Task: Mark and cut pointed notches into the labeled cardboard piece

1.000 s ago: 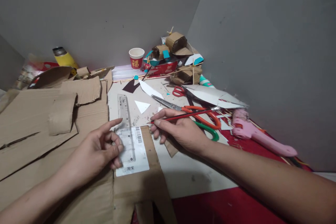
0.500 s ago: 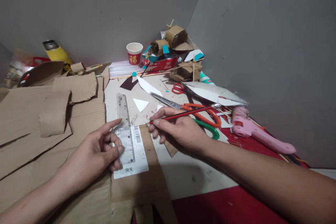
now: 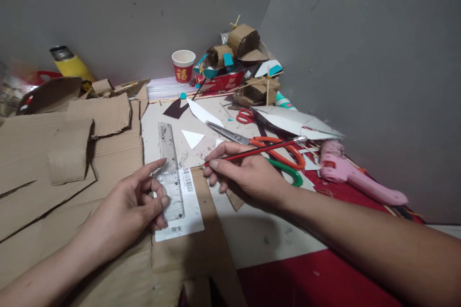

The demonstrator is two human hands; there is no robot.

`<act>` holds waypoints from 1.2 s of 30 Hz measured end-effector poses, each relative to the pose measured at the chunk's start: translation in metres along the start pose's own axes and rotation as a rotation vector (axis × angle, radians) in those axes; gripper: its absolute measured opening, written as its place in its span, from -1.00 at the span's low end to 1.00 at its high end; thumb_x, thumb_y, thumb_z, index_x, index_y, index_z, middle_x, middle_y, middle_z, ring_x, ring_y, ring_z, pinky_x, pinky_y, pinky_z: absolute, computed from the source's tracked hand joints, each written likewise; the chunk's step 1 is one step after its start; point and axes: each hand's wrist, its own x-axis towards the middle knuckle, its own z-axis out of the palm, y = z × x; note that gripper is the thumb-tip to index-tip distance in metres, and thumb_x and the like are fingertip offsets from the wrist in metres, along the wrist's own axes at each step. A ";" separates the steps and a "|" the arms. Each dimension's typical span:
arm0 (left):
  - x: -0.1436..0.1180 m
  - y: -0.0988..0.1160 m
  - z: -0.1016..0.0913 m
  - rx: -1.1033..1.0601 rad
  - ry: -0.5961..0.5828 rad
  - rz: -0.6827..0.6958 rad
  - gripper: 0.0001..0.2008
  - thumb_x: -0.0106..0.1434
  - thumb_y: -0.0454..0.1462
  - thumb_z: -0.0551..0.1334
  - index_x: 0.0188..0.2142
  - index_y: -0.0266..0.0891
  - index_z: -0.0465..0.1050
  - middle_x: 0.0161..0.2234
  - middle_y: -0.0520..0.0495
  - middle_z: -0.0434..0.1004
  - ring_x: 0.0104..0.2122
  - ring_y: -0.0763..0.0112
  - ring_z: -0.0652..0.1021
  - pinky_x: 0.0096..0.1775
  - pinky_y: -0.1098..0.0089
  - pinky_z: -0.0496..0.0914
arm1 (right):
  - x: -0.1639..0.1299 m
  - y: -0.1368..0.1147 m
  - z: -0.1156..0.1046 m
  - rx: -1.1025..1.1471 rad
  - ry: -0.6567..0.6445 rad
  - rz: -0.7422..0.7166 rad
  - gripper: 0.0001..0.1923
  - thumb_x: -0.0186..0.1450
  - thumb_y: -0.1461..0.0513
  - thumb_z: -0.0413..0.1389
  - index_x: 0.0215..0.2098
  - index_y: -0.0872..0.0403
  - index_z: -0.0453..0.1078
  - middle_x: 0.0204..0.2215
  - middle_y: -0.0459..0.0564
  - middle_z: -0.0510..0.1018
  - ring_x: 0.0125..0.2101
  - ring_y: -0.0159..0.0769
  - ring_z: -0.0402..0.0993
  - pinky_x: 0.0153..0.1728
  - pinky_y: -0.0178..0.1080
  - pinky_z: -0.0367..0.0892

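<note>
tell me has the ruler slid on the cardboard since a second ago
No. The ruler lies over the white label as before, under the left hand; only the camera shifted.

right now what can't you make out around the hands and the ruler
- Ruler markings: head view, too small and blurred to read.
- Label print: too small; partly under the ruler and left hand.
- Pencil tip: whether it touches the cardboard strip is unclear, hidden by the right hand fingers.
- Yellow bottle: base hidden behind cardboard scraps.
</note>
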 end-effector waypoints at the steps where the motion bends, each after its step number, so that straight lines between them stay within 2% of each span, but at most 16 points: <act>1: 0.000 0.000 0.000 0.005 -0.003 0.002 -0.19 0.07 -0.17 0.39 0.26 -0.29 0.12 -0.43 0.14 0.40 -0.63 0.46 0.50 -0.54 0.41 0.37 | 0.000 0.000 0.000 0.001 0.000 0.001 -0.88 0.21 0.24 0.21 -0.32 0.10 0.37 -0.44 -0.03 0.59 -0.48 -0.40 0.53 -0.61 -0.43 0.38; 12: 0.000 0.001 -0.001 0.054 0.002 0.000 -0.15 0.09 -0.17 0.37 0.31 -0.23 0.06 -0.41 0.13 0.41 -0.60 0.43 0.52 -0.52 0.39 0.39 | -0.001 -0.002 0.002 -0.007 0.016 0.001 -0.89 0.20 0.26 0.22 -0.35 0.09 0.37 -0.47 -0.03 0.58 -0.51 -0.40 0.51 -0.64 -0.44 0.36; 20: -0.003 0.005 -0.003 0.086 -0.041 -0.007 -0.18 0.14 -0.19 0.34 0.32 -0.26 0.04 -0.38 0.12 0.39 -0.56 0.46 0.52 -0.47 0.39 0.41 | -0.002 -0.004 0.002 -0.040 -0.001 0.004 -0.93 0.25 0.27 0.17 -0.33 0.11 0.37 -0.45 -0.01 0.59 -0.49 -0.40 0.51 -0.62 -0.44 0.36; 26: -0.002 0.006 -0.003 0.051 -0.051 -0.012 -0.14 0.13 -0.22 0.34 0.33 -0.31 -0.02 -0.37 0.12 0.38 -0.56 0.47 0.52 -0.48 0.39 0.42 | -0.001 -0.002 0.002 -0.035 -0.017 0.005 -0.89 0.21 0.24 0.20 -0.34 0.09 0.36 -0.45 -0.02 0.58 -0.48 -0.38 0.51 -0.61 -0.42 0.36; 36: -0.001 -0.004 -0.005 0.017 -0.074 0.017 -0.14 0.16 -0.25 0.34 0.35 -0.26 -0.06 -0.35 0.11 0.38 -0.58 0.49 0.52 -0.50 0.41 0.41 | 0.001 0.000 0.002 -0.047 -0.033 -0.003 -0.77 0.17 0.14 0.25 -0.32 0.09 0.35 -0.44 -0.02 0.58 -0.47 -0.36 0.50 -0.58 -0.39 0.37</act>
